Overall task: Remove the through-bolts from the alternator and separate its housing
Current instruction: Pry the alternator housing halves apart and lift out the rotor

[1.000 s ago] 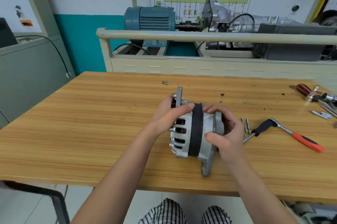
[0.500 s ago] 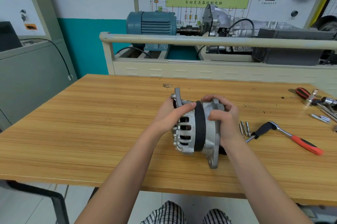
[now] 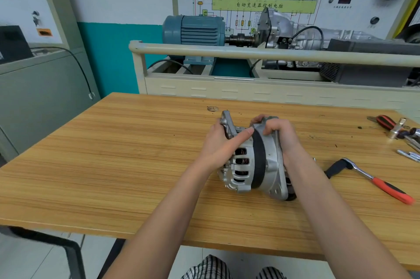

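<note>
A silver alternator [image 3: 252,165] with a black band round its middle lies on its side on the wooden table [image 3: 113,165]. My left hand [image 3: 218,144] grips its slotted left housing half, thumb laid across the top toward the band. My right hand [image 3: 279,135] curls over the top rim of the right housing half. Both halves still sit together against the band. My right forearm hides the removed bolts beside the alternator.
A ratchet wrench [image 3: 372,178] with a red and black handle lies right of the alternator. More tools, a red-handled one [image 3: 385,121] and loose metal pieces [image 3: 409,156], sit at the table's far right. A cream training bench [image 3: 250,87] with a blue motor [image 3: 193,31] stands behind.
The alternator has been turned and tilted on the table. My right hand has moved from the housing's near side up over its top rim. The left hand keeps its grip.
</note>
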Available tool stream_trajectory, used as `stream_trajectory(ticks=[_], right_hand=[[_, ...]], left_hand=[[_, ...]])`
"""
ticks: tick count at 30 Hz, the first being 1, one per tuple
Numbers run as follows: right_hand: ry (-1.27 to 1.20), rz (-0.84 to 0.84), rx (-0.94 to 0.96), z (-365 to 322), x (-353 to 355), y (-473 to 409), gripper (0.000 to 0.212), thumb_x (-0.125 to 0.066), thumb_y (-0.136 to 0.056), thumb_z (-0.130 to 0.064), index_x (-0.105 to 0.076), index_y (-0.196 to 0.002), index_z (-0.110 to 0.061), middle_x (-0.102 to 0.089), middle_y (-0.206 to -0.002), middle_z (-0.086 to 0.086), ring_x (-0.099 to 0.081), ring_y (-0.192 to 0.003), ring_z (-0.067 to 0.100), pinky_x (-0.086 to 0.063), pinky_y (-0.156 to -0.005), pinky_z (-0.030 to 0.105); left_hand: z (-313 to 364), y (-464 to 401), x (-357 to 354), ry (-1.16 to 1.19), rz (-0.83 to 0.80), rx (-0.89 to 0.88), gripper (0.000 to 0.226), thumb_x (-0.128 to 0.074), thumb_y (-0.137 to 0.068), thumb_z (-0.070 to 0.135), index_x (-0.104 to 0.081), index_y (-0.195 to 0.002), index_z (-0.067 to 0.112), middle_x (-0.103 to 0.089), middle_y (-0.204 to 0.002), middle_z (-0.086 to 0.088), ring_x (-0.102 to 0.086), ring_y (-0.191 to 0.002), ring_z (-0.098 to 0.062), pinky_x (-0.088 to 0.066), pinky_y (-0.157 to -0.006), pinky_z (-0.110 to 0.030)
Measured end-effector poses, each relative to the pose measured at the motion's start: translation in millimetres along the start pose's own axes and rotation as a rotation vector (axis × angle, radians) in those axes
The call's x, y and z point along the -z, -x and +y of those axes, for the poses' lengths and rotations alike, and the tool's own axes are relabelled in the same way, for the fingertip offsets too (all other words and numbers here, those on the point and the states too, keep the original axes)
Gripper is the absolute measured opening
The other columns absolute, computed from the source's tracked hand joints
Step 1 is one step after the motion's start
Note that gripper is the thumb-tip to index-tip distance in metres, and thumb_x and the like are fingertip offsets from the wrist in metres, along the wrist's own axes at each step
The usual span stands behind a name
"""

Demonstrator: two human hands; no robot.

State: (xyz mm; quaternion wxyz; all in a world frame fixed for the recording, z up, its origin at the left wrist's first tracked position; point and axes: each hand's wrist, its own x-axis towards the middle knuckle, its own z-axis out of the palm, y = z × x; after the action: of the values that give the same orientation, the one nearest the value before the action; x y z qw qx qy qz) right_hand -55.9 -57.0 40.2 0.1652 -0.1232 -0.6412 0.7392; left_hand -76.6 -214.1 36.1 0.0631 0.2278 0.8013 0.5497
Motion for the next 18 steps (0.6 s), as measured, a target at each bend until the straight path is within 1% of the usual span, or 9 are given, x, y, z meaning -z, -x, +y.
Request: stream_trajectory(ticks=[2, 3, 4, 7, 9, 11, 13, 16, 18], right_hand=[[0.02, 0.008, -0.031, -1.9, 0.9, 0.9, 0.028, -0.051, -0.049, 0.0, -0.066, -0.071, -0.009, -0.064, -0.085, 0.009, -0.06, -0.085, 0.028, -0.05, -0.071, 0.036], [0.002, 0.01, -0.043, -1.7, 1.3, 2.7, 0.034, -0.051, -0.043, -0.004, -0.067, -0.073, -0.009, -0.064, -0.086, 0.01, -0.061, -0.082, 0.029, -0.05, -0.072, 0.038], [-0.01, 0.01, -0.05, -1.5, 1.1, 4.9, 0.039, -0.051, -0.039, -0.006, -0.068, -0.074, -0.009, -0.064, -0.087, 0.012, -0.062, -0.081, 0.03, -0.051, -0.073, 0.041], [0.008, 0.03, -0.031, -2.2, -1.2, 11.5, 0.041, -0.05, -0.039, -0.005, -0.068, -0.075, -0.009, -0.065, -0.091, 0.013, -0.063, -0.085, 0.033, -0.051, -0.082, 0.052], [0.007, 0.031, -0.023, -3.6, -2.5, 16.4, 0.038, -0.053, -0.041, -0.006, -0.068, -0.076, -0.009, -0.065, -0.091, 0.014, -0.063, -0.084, 0.033, -0.052, -0.083, 0.054], [0.002, 0.009, -0.032, -3.8, -4.0, 21.8, 0.036, -0.055, -0.043, -0.007, -0.068, -0.077, -0.011, -0.065, -0.088, 0.013, -0.064, -0.079, 0.031, -0.053, -0.077, 0.051], [0.013, 0.007, -0.018, -3.9, -8.0, 28.7, 0.035, -0.057, -0.044, -0.008, -0.069, -0.077, -0.011, -0.065, -0.082, 0.013, -0.064, -0.074, 0.029, -0.054, -0.068, 0.043], [-0.002, 0.061, 0.034, -1.7, -13.6, 36.1, 0.026, -0.058, -0.045, -0.008, -0.068, -0.068, -0.015, -0.065, -0.075, 0.01, -0.064, -0.071, 0.028, -0.055, -0.063, 0.039], [-0.011, 0.086, 0.06, 0.9, -14.9, 38.6, 0.018, -0.061, -0.055, -0.005, -0.068, -0.065, -0.018, -0.065, -0.076, 0.009, -0.063, -0.074, 0.029, -0.055, -0.069, 0.043]], left_hand=[[4.7, 4.6, -1.2, 0.026, -0.04, 0.029, 0.102, -0.052, -0.064, 0.081, -0.04, -0.14, 0.015, -0.041, -0.147, -0.004, -0.04, -0.134, -0.024, -0.033, -0.111, -0.05], [6.4, 5.9, -1.1, 0.063, -0.048, 0.054, 0.111, -0.049, -0.057, 0.084, -0.036, -0.144, 0.015, -0.037, -0.151, -0.003, -0.036, -0.138, -0.024, -0.031, -0.113, -0.05], [8.0, 7.4, -0.8, 0.105, -0.046, 0.07, 0.109, -0.047, -0.056, 0.084, -0.04, -0.142, 0.018, -0.036, -0.151, -0.002, -0.035, -0.138, -0.023, -0.03, -0.113, -0.05], [9.6, 7.9, 2.6, 0.226, -0.064, 0.114, 0.065, -0.055, -0.066, 0.071, -0.058, -0.115, 0.029, -0.052, -0.138, -0.002, -0.05, -0.125, -0.02, -0.037, -0.108, -0.046], [6.8, 6.3, 1.6, 0.276, -0.047, 0.17, 0.071, -0.064, -0.073, 0.059, -0.051, -0.131, 0.021, -0.06, -0.13, -0.003, -0.058, -0.116, -0.02, -0.044, -0.103, -0.044], [3.2, 2.0, -0.9, 0.338, 0.028, 0.228, 0.07, -0.072, -0.08, 0.043, -0.044, -0.136, 0.013, -0.065, -0.121, -0.005, -0.067, -0.102, -0.017, -0.055, -0.087, -0.036], [3.0, -2.3, 0.2, 0.382, 0.123, 0.258, 0.059, -0.08, -0.077, 0.027, -0.048, -0.124, 0.012, -0.068, -0.104, -0.004, -0.071, -0.078, -0.01, -0.055, -0.061, -0.024], [6.3, -8.0, 2.5, 0.3, 0.136, 0.252, 0.067, -0.085, -0.071, 0.02, -0.05, -0.127, 0.008, -0.067, -0.102, -0.006, -0.069, -0.084, -0.016, -0.055, -0.067, -0.027], [9.7, -7.8, 1.7, 0.267, 0.126, 0.238, 0.064, -0.083, -0.075, 0.019, -0.051, -0.129, 0.005, -0.068, -0.099, -0.007, -0.069, -0.084, -0.018, -0.056, -0.07, -0.03]])
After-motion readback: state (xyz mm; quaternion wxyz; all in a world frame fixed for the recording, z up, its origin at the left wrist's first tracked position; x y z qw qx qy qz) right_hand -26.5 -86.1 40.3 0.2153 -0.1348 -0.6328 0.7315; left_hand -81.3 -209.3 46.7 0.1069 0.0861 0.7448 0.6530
